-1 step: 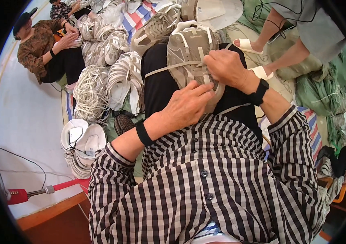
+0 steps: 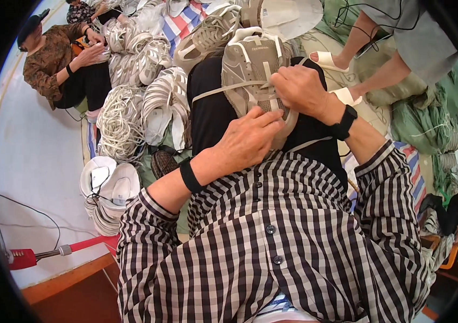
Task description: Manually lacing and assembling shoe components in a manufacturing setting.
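Observation:
A beige-grey sneaker (image 2: 239,67) rests across my black-clad lap, its toe toward me. Over its upper runs a flat beige shoelace (image 2: 210,92), and one length trails out on the left. My right hand (image 2: 307,92) is closed, thumb and fingers pinching the lace by the right side of the eyelets. My left hand (image 2: 245,137) has its fingers curled and pressed on the toe end of the shoe; whether they also grip some lace is hidden.
To the left lie a heap of pale laces (image 2: 120,124), stacked shoe uppers (image 2: 164,110) and nested white shoe parts (image 2: 110,185). Another sneaker (image 2: 207,35) sits beyond my knees. One person (image 2: 59,59) works at far left; another in white slippers (image 2: 328,60) is at right.

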Action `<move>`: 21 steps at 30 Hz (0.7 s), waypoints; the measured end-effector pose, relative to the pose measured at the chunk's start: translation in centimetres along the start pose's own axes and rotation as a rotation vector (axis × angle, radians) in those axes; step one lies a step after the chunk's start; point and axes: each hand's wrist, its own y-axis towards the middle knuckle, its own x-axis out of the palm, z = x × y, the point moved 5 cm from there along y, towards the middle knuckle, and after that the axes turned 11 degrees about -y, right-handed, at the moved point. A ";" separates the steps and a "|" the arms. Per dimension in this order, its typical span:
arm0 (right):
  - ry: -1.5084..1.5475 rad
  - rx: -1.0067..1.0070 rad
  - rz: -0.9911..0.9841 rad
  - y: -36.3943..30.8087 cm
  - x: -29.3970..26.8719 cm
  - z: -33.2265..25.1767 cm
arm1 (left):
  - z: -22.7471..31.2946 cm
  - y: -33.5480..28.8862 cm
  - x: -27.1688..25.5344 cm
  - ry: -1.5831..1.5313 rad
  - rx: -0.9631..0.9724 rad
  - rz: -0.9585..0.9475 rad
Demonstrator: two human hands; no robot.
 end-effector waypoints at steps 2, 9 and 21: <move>0.066 0.027 0.010 -0.7 -0.7 -0.1 | 0.0 -0.3 -0.2 -0.021 -0.036 -0.002; 0.402 0.476 -0.252 -5.6 -3.8 2.2 | -3.1 -1.6 -3.7 -0.242 -0.088 0.189; 0.505 0.420 -0.274 -1.3 0.0 3.8 | -9.7 0.2 -7.3 -0.235 -0.409 0.102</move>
